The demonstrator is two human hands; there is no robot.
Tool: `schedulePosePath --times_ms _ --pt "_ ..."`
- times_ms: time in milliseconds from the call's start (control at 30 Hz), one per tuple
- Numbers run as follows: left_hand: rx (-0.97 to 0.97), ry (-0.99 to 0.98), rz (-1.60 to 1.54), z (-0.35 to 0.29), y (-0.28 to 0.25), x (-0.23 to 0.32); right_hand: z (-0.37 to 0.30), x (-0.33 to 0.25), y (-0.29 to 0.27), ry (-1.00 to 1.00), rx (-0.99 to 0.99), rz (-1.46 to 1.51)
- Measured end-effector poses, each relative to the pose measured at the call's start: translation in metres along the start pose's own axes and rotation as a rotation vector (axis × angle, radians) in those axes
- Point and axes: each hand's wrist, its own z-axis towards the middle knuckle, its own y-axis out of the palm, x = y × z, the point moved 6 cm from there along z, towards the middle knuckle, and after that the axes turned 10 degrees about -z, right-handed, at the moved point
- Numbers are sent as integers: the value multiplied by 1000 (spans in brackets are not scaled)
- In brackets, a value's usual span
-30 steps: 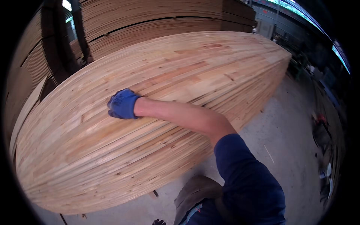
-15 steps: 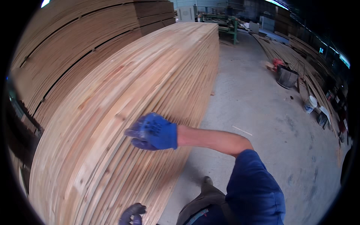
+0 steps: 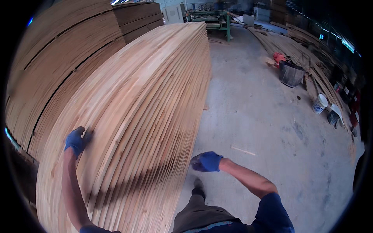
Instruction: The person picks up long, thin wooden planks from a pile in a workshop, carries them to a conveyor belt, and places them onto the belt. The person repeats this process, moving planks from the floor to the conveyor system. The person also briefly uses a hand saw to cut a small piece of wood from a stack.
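A long stack of pale wooden boards (image 3: pixel 140 116) runs away from me, its right side stepped board by board. On the left part of its top, my left hand (image 3: pixel 76 140) in a blue glove rests on or just over a board. Its fingers are apart and nothing shows in them. My right hand (image 3: pixel 206 161), also blue-gloved, hangs in the air just off the stack's right edge, over the floor. Motion blurs its dark fingertips, and I see no object in it. A shadow falls across the near boards.
Behind on the left rises a tall stack of brown boards (image 3: pixel 70 42). A green metal frame (image 3: pixel 223 23) stands beyond the far end. Along the right lie a black tub (image 3: pixel 291 74), a white bucket (image 3: pixel 320 104) and long planks. A thin wood strip (image 3: pixel 243 150) lies on the concrete floor (image 3: pixel 248 116).
My right hand has moved from above the boards to the right, past the stack's edge. My left hand has come up from the lower edge onto the top boards. The view has shifted.
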Motion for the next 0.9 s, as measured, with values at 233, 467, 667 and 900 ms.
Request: schedulePosePath --times_ms 233,467,667,900 --pt "-209 10 123 146 82 65 -242 423 86 889 -278 -399" --pt "28 243 -35 186 89 173 -414 449 141 1975 -247 1048" --pt "48 182 -76 256 141 247 -248 629 82 1559 -463 966" --pt "-298 -135 20 308 162 274 -40 864 -30 1141 -192 868"
